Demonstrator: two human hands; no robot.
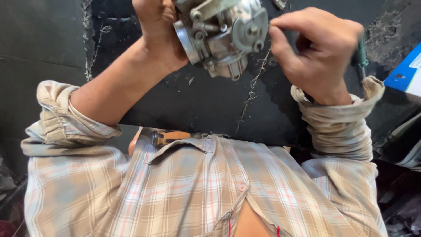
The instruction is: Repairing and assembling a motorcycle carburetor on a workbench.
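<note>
My left hand (pixel 158 27) grips a grey metal carburettor (pixel 222 31) at the top of the view, holding it up above a dark cracked work surface (pixel 206 103). My right hand (pixel 316 49) is closed around a green-handled screwdriver (pixel 361 53), whose handle sticks out behind the fist. The fingertips of that hand sit right beside the carburettor's round side cover. The tool's tip is hidden by the fingers.
An orange-handled tool (pixel 169 137) lies at the surface's near edge, against my plaid shirt (pixel 193 188). A blue and white box (pixel 405 72) sits at the right edge. Dark clutter lies in the lower right corner.
</note>
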